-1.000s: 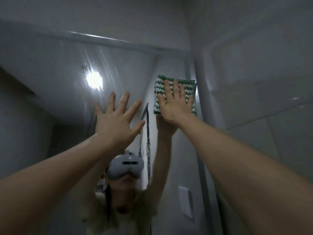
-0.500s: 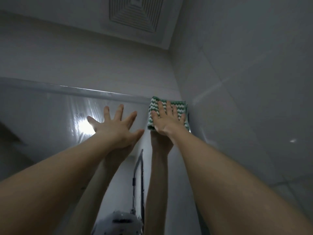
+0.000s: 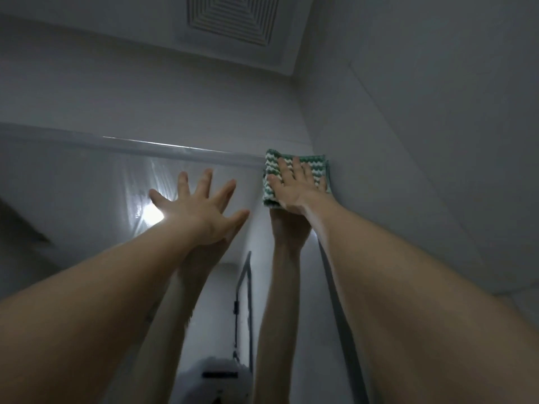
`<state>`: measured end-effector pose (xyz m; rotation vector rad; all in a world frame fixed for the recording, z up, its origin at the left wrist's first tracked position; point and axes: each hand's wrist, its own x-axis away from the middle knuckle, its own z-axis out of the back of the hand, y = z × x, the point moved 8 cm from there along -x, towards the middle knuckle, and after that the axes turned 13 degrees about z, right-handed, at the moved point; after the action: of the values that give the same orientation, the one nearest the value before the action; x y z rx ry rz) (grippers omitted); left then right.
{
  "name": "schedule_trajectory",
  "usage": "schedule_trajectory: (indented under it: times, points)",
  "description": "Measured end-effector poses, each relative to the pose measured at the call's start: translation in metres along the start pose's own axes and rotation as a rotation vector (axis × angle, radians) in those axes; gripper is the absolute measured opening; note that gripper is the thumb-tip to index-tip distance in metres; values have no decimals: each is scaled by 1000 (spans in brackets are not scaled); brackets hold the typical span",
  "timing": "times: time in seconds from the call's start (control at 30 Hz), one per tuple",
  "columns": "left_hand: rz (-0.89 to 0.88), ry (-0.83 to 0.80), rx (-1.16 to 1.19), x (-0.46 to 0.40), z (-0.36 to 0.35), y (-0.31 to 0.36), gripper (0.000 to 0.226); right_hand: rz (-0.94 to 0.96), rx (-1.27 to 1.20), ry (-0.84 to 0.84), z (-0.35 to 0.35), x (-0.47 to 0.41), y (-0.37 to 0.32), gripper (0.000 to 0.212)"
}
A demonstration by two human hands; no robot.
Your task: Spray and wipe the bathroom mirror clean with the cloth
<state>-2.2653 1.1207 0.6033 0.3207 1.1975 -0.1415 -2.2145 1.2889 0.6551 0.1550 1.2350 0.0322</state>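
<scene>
The right hand (image 3: 294, 188) presses the cloth (image 3: 272, 173) flat against the mirror (image 3: 73, 182) at its top right corner, fingers straight and spread over the fabric, not curled round it; the left hand (image 3: 201, 212) is splayed wide and holds nothing, its palm at or just off the glass left of the cloth, though I cannot tell whether it touches.

With only flat pressure pinning the cloth so high, it could slip from under the palm and drop if the push eases; the bare left palm, if it leans on the glass, would likely leave prints on wiped surface; the cloth also sits against the top edge and the side wall (image 3: 423, 170), so the last strip in the corner may be missed.

The cloth is folded into a thick square, green and white in a zigzag weave; streaks show on the glass around a bright light reflection (image 3: 151, 212).
</scene>
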Motion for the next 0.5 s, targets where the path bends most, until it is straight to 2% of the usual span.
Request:
schedule_trajectory:
  times: [0.2,0.5]
  points:
    - [25,-1,11,15,2,-1,72,36,-32,-1,-16,43,6,58]
    - [-36,-78,32,94,-20,-8,74,55,-58,-56,-52,153,-10,59]
